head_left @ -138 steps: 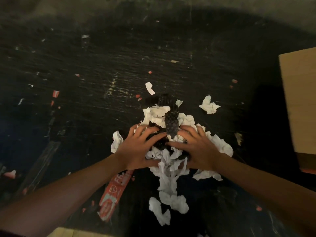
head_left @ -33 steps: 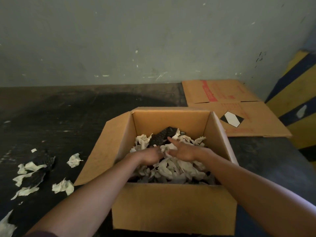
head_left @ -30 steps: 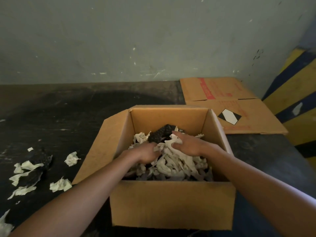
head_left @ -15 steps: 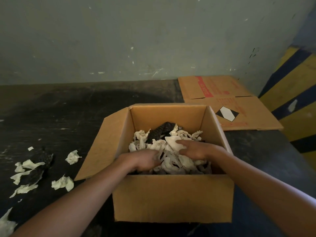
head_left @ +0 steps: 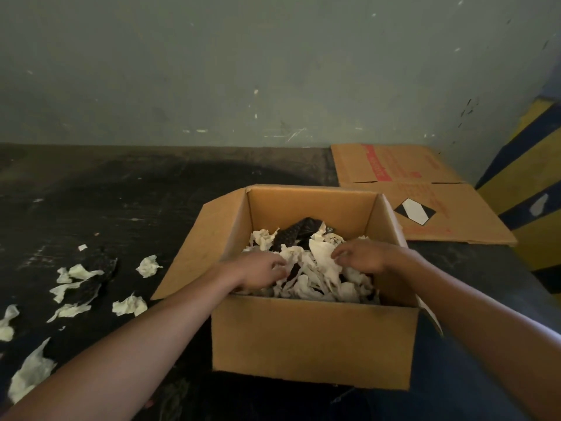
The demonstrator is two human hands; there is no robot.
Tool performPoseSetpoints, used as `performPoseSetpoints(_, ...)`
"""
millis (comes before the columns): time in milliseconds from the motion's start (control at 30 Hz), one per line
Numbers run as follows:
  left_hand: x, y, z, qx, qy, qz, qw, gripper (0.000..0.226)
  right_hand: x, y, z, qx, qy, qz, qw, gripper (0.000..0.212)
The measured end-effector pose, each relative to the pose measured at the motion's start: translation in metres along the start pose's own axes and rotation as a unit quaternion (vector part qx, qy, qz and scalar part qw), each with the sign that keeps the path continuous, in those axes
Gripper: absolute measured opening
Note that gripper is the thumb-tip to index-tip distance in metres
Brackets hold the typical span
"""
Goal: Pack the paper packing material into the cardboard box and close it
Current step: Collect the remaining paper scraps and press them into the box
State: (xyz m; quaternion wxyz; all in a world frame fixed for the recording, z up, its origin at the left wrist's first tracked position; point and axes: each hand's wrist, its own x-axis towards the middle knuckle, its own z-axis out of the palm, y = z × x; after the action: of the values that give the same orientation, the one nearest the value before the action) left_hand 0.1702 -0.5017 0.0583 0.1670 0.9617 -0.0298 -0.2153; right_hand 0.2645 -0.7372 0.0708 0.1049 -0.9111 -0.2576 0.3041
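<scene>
1. The paper packing material lies as a heap of crumpled white scraps inside the cardboard box, filling most of it up to a little below the rim. A dark, textured piece sits among the white scraps toward the far wall of the box.
2. The box stands upright on the dark worktop, open at the top. Its left flap is folded outward and slopes down to the worktop; the flap on the right side shows only as a thin edge past the right wall.
3. The left hand reaches over the near wall into the box, fingers curled down into the paper at the left of the heap; whether it has closed on any scrap I cannot tell.
4. The right hand is over the right side of the heap, fingers bent and loosely spread, the tips touching a white sheet; no firm hold shows.
5. More white scraps are scattered on the worktop left of the box, well apart from it, some lying on another dark piece.
6. Behind the box to the right lies a flattened carton with red printing and a black-and-white diamond mark.
7. A grey-green wall rises behind the worktop.
</scene>
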Motion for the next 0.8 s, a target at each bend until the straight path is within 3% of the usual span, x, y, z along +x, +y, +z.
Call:
performPoseSetpoints(133, -0.03, -0.005, -0.019, -0.047, 0.224, 0.022, 0.973, 0.035, -0.001, -0.026, -0.016, 0.05, 0.115, -0.029, 0.992, 0.042)
performPoseSetpoints(300, -0.083, -0.04, -0.018, -0.067, 0.333, 0.019, 0.94, 0.041, 0.003, -0.085, 0.008, 0.045, 0.2, -0.078, 0.976, 0.057)
performPoseSetpoints(600, -0.232, -0.176, 0.05, -0.104, 0.348, -0.1, 0.926, 0.052, -0.009, -0.242, 0.13, -0.018, 0.243, -0.186, 0.952, 0.065)
performPoseSetpoints(800, -0.329, -0.262, 0.127, -0.134, 0.274, -0.231, 0.924, 0.07, -0.014, -0.326, 0.227, -0.067, 0.129, -0.206, 0.968, 0.074)
